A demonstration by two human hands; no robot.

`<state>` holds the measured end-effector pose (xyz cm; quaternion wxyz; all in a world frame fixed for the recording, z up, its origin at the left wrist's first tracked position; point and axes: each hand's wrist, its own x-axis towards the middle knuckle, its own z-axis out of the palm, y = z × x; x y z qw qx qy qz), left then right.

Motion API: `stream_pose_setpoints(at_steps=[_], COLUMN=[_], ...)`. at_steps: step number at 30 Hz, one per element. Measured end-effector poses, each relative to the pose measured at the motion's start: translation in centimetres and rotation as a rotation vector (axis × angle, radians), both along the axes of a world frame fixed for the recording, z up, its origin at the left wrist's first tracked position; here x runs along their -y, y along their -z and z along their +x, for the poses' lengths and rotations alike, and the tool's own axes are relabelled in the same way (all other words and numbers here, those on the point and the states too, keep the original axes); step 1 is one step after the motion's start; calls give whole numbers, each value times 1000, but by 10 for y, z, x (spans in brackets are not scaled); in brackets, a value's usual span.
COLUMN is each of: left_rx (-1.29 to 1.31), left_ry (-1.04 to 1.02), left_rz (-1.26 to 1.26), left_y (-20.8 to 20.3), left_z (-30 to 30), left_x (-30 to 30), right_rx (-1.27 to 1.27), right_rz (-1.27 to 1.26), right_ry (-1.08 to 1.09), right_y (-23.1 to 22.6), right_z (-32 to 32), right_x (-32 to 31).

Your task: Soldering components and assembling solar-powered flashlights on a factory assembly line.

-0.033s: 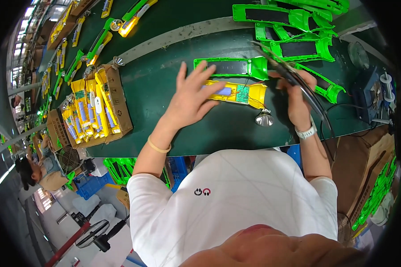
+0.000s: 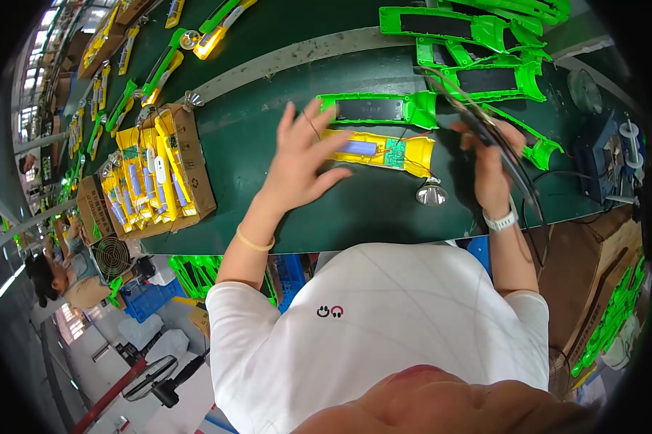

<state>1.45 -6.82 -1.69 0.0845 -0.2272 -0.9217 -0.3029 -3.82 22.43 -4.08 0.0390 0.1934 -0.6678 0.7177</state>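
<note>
A yellow half-shell [image 2: 416, 153] lies on the dark green table in front of me, with a purple battery cell [image 2: 359, 148] and a small green circuit board [image 2: 395, 152] in it. A silver lamp reflector [image 2: 432, 192] hangs off its right end by thin wires. My left hand [image 2: 301, 160] is open, fingers spread over the shell's left end, partly hiding it; a thin dark line shows by its fingers. Just beyond lies a green half-shell [image 2: 418, 110] with a dark panel. My right hand [image 2: 494, 163] is closed round a black soldering iron [image 2: 478, 124], its thin end pointing up and left.
Several green shells [image 2: 485, 78] pile up at the far right. A blue box-shaped device [image 2: 599, 163] and a white spool [image 2: 629, 136] stand at the right edge. On the left, a cardboard box [image 2: 193, 155] holds several yellow shells with cells. Half-assembled green and yellow lamps [image 2: 159, 69] lie farther left.
My left hand has shifted slightly left, its thumb now farther from the yellow shell. My right hand and the soldering iron have moved a little to the right.
</note>
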Motion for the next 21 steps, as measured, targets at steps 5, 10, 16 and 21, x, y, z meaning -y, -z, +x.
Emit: stream_pose_setpoints(at_steps=[5, 10, 16, 21], left_rx=[-139, 13, -201, 50], left_ry=[-455, -247, 38, 50], left_rz=[662, 113, 15, 251], left_y=[17, -1, -9, 4], left_z=[23, 6, -6, -8], left_x=[35, -12, -38, -48], right_rx=[111, 292, 446, 398], right_rz=[-288, -444, -376, -273], right_ry=[188, 219, 141, 207], right_y=[-6, -11, -3, -10], right_z=[25, 25, 44, 48], right_x=[-21, -6, -10, -10])
